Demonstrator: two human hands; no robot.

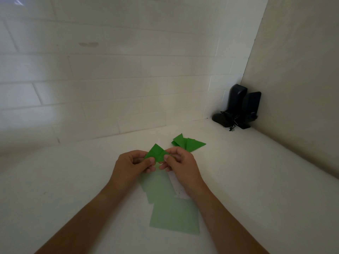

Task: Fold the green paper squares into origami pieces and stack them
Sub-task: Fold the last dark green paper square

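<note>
While both hands, left (134, 163) and right (180, 160), pinch a folded piece (156, 153) with curled fingers, flat squares (174, 215) lie on the worktop (73, 189).

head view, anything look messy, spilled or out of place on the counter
Mostly tidy. The unfolded pale green squares lie fanned and overlapping rather than squared up, and small dark specks dot the counter beside them. The folded pieces sit in a loose, uneven pile.
</note>
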